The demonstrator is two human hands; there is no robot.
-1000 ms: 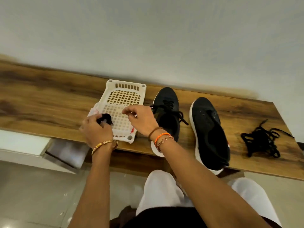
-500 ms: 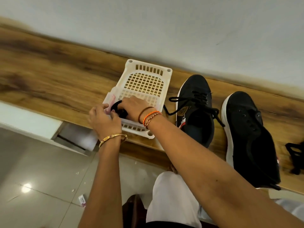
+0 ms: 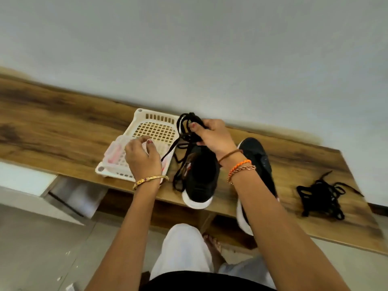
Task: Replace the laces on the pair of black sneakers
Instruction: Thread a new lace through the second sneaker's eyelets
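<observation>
Two black sneakers with white soles stand on the wooden bench (image 3: 63,131). The left sneaker (image 3: 199,181) has loose black lacing; the right sneaker (image 3: 258,160) is partly hidden behind my right forearm. My right hand (image 3: 212,137) grips a coiled bundle of black lace (image 3: 186,124), lifted above the left sneaker's toe and beside the basket. My left hand (image 3: 142,158) hovers over the white plastic basket (image 3: 155,122), its fingers loosely curled and holding nothing. A clear plastic wrapper (image 3: 115,152) with pink print lies in the basket.
A tangled pile of black laces (image 3: 321,196) lies on the bench at the right. A grey wall runs behind the bench. Below are a tiled floor, my white trousers (image 3: 182,248) and a bare foot.
My right hand has lifted the black lace bundle out of the basket and moved it right, above the left sneaker. My left hand stays over the basket and wrapper.
</observation>
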